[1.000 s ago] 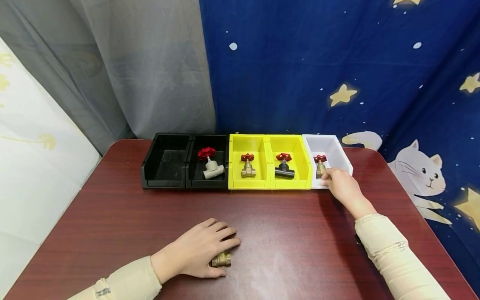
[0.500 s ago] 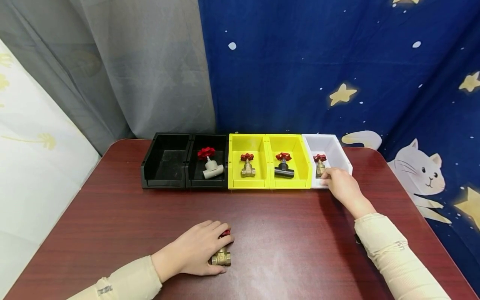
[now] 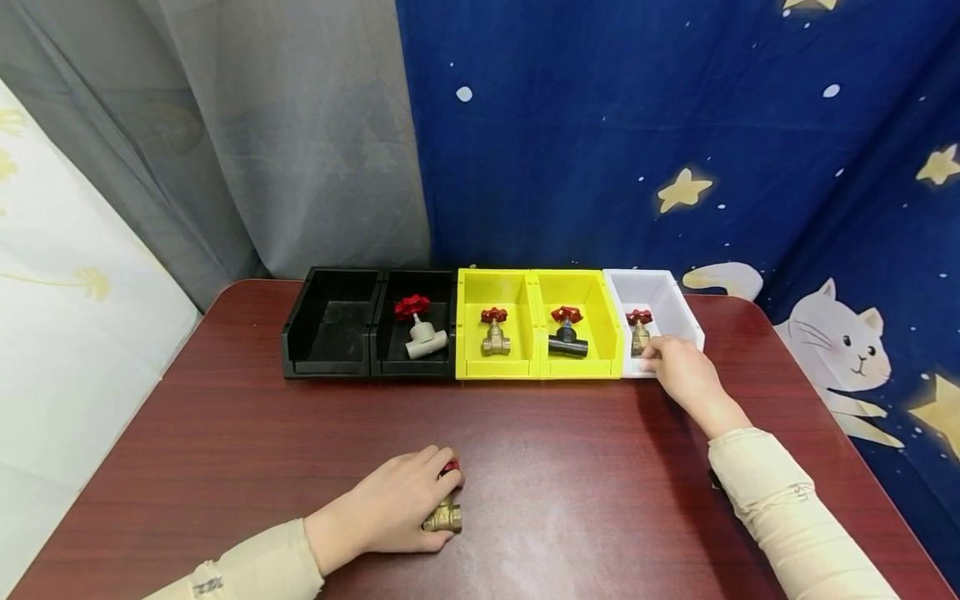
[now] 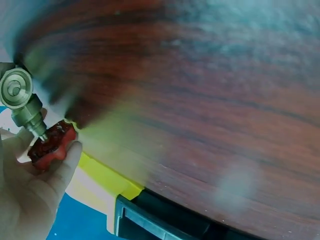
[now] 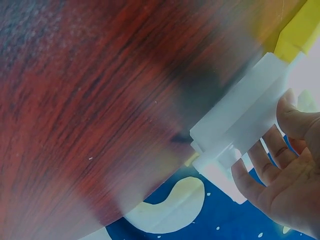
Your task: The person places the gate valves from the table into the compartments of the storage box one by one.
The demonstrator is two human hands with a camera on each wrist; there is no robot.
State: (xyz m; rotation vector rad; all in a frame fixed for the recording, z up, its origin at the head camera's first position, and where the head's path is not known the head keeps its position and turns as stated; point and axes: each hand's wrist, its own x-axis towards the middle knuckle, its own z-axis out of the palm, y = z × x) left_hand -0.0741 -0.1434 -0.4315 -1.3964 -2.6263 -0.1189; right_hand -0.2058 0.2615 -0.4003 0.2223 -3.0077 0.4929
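In the head view my left hand (image 3: 397, 502) grips a brass gate valve (image 3: 444, 517) low over the front of the table. The left wrist view shows the fingers around its red handwheel (image 4: 52, 145), with the brass body pointing away from the palm. My right hand (image 3: 684, 371) reaches into the white bin (image 3: 675, 312) at the right end of the row. There its fingertips pinch the right end of another brass gate valve (image 3: 639, 337), whose red handwheel points up. In the right wrist view that valve is hidden, and the fingers curl over the bin's front lip (image 5: 240, 110).
Left of the white bin stand two yellow bins (image 3: 498, 368), one with a brass valve (image 3: 495, 335), one with a black-bodied valve (image 3: 568, 340). Two black bins (image 3: 333, 367) follow; the inner one contains a beige valve (image 3: 426, 337). Curtains (image 3: 600, 125) hang behind the table.
My left hand's fingers have drawn in around the valve, and its red handwheel now shows between them. The right hand stays at the white bin without visible movement.
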